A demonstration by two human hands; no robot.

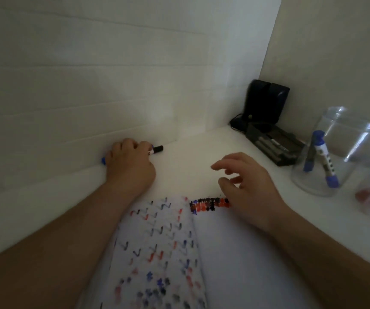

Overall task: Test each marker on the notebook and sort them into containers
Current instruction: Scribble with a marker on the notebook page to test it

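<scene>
Left hand point(130, 166) curls over a black-capped marker point(158, 149) by the white wall, picking the next one. Right hand point(246, 184) hovers loose, holding nothing, above the scribbled open notebook point(168, 241). Next, likely uncap, test, then the clear plastic jar point(326, 152) with 2 blue-capped markers point(323, 157).

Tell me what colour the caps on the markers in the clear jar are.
Blue. The caps on the markers in the jar show best in the head view.

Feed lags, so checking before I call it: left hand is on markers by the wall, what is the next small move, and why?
Probably lift one marker clear with the left hand and bring it to the notebook. The hand covers markers against the wall, black and blue ends showing, while the right hand hovers open, holding nothing, over the page's top edge, near scribbles.
</scene>
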